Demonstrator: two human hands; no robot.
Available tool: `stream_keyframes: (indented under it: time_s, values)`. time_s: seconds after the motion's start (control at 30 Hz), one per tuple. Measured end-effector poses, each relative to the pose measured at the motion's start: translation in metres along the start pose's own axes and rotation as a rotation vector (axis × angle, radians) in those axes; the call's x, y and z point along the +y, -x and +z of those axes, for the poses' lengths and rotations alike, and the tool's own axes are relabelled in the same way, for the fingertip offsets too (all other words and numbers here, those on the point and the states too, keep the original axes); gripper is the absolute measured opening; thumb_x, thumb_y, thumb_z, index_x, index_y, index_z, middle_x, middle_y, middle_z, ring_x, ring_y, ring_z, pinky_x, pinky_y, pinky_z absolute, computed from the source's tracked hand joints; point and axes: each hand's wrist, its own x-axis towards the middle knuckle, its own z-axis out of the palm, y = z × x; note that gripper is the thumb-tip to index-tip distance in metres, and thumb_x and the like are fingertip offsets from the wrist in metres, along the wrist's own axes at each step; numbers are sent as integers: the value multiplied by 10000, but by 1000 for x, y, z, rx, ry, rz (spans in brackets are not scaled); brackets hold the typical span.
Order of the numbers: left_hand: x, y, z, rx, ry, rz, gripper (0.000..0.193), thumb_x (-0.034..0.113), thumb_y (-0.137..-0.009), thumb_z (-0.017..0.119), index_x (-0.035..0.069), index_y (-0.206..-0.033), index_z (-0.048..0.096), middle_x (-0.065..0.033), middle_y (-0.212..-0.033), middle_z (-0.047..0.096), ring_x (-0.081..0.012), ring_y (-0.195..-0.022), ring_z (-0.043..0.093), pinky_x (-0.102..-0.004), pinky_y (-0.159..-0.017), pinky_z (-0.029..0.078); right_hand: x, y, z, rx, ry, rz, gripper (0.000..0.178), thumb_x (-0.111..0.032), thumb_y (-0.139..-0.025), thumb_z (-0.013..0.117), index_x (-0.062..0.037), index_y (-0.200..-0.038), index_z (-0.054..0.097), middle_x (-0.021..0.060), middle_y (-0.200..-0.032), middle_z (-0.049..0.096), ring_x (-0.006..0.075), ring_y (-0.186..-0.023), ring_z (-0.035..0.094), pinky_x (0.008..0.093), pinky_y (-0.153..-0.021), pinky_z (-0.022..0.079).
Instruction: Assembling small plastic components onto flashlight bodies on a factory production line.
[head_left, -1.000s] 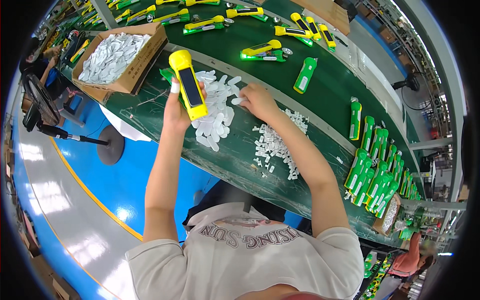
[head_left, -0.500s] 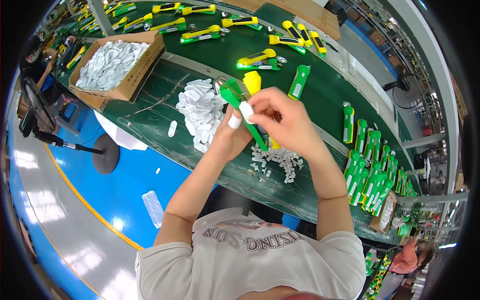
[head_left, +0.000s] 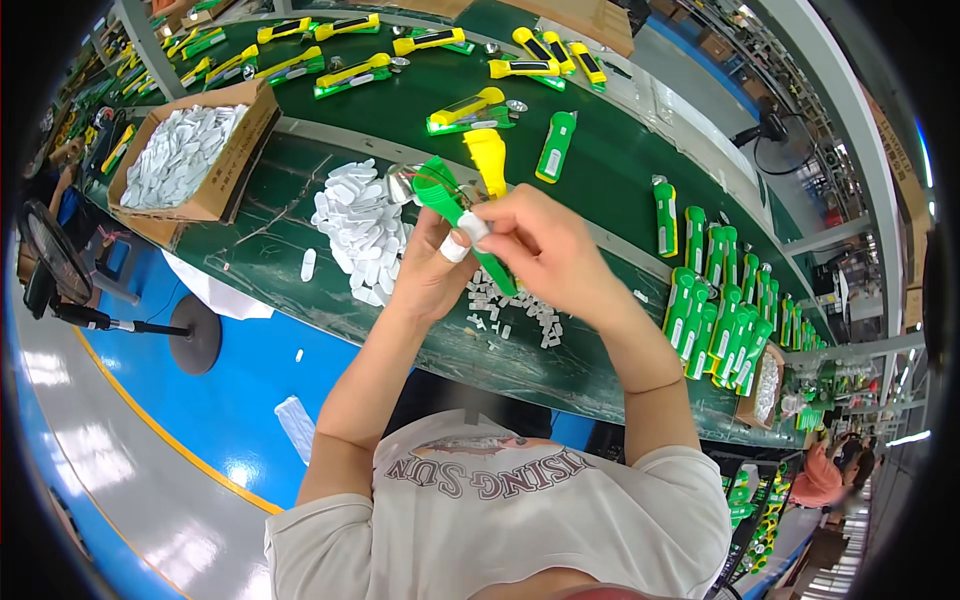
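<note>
My left hand (head_left: 424, 272), with a white wrap on its thumb, holds a green flashlight shell half (head_left: 437, 187). A silver reflector (head_left: 401, 184) sits by the shell's wide end, and thin wires show there. My right hand (head_left: 545, 245) pinches a white oval plastic piece (head_left: 474, 226) against the middle of the green half. Just beyond the fingers is a yellow shell half (head_left: 487, 160); whether it is held or lies on the bench I cannot tell. Left of my hands is a heap of white oval pieces (head_left: 362, 235). Small white parts (head_left: 540, 318) lie scattered under my right wrist.
A cardboard box (head_left: 245, 160) of white pieces stands at the left. Open yellow and green flashlights (head_left: 465, 108) lie along the far side. One closed green flashlight (head_left: 556, 147) lies ahead; several more (head_left: 690, 310) stand in rows at the right. A fan (head_left: 195, 330) stands on the floor.
The view has shifted, so the bench things appear further left. My hands still hold the green half, and the white piece now lies closer against it.
</note>
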Motion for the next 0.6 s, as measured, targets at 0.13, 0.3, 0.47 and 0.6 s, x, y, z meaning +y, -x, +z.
stream_keyframes:
  time_s: [0.13,0.3,0.47,0.6]
  values:
    - [-3,1,12,6,-6,27,612,350,-951,646,102,-1435,363,-87,-1373,488,-256,-1287,483,-472,-1087,384,3,14,-3,127,474,-302,546,-146,-776,797,-61,-1279,602,99,-987,575,271,-898,573,374,-733,493]
    - [13,-1,49,47,141,-81,523,417,-1037,450,63,-1414,372,-123,-1302,530,-260,-1205,544,-450,-1053,427,12,42,0,130,397,151,818,-258,-760,823,-57,-1440,415,149,-1065,536,294,-933,574,361,-830,487]
    - [-3,-8,47,375,-11,43,457,392,-1046,446,59,-1356,409,-101,-1203,551,-230,-1139,562,-418,-977,471,21,41,-1,32,44,197,509,-194,-925,619,0,-1374,478,151,-1046,564,252,-942,579,324,-829,469]
    - [-1,-16,53,436,29,84,404,372,-1044,456,60,-1300,450,-87,-1169,556,-209,-1058,582,-384,-915,489,37,42,9,126,-56,153,406,-205,-1008,461,48,-1321,513,143,-1033,584,229,-922,579,326,-837,455]
